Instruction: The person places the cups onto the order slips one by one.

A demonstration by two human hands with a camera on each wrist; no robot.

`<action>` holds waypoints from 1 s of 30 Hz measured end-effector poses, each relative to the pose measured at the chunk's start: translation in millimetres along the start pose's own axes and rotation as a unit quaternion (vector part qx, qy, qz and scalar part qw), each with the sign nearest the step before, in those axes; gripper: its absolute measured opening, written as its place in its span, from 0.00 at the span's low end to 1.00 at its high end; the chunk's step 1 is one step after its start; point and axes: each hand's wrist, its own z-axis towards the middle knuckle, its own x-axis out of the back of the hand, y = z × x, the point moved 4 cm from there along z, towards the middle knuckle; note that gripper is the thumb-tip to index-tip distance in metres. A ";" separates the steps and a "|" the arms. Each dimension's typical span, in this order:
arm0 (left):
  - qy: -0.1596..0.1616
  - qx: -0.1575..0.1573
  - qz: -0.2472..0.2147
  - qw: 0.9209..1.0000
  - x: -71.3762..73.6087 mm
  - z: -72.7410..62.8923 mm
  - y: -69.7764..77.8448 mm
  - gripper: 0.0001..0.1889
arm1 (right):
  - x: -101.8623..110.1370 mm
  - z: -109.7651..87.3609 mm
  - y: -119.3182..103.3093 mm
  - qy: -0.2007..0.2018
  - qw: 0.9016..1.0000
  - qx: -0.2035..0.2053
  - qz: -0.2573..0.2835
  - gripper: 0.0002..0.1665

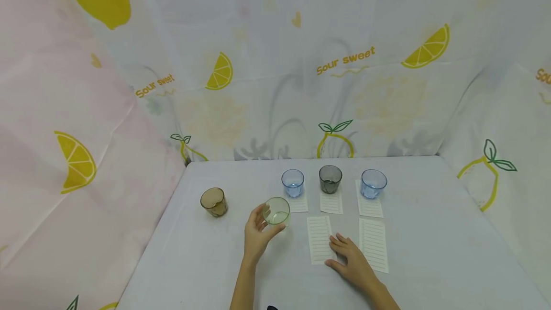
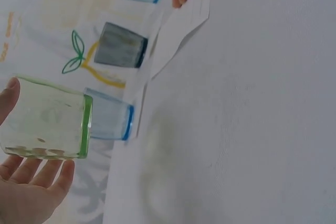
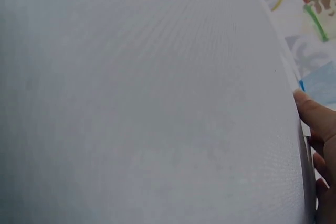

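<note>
My left hand (image 1: 257, 234) grips a clear green-tinted glass (image 1: 277, 210) by its sides, thumb on one side and fingers on the other. In the left wrist view the green glass (image 2: 46, 119) is held above the table, its thick base standing out bright green. My right hand (image 1: 354, 264) lies low at the right edge of a lined paper slip (image 1: 319, 245), its fingertips on that edge and its thumb spread away. A second lined slip (image 1: 373, 248) is partly behind this hand.
At the back stand a blue glass (image 1: 293, 186), a grey glass (image 1: 330, 181) and another blue glass (image 1: 372, 186), each at the top of a lined slip. To the left, a brown glass (image 1: 214, 203) stands on the white table (image 1: 193, 262). A lemon-print curtain (image 1: 267, 61) hangs behind.
</note>
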 end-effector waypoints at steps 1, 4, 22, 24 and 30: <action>-0.005 0.001 -0.001 1.000 -3.8 -0.2 -0.1 0.37 | -0.2 0.0 0.4 0.000 1.000 -0.002 0.000 0.30; -0.018 -0.008 -0.003 1.000 -14.5 -1.5 4.6 0.37 | -0.8 -0.1 1.6 0.001 1.000 -0.004 -0.004 0.30; -0.047 -0.013 -0.026 0.998 -52.0 -2.2 25.2 0.35 | 0.8 0.9 0.0 0.018 1.000 0.014 -0.010 0.29; -0.053 -0.007 -0.031 0.998 -55.4 -2.7 25.7 0.35 | 0.8 1.1 0.1 0.017 1.000 0.012 -0.009 0.29; -0.066 0.005 -0.033 0.997 -65.2 -5.5 25.4 0.35 | 0.2 0.8 0.8 0.019 1.000 0.015 -0.010 0.29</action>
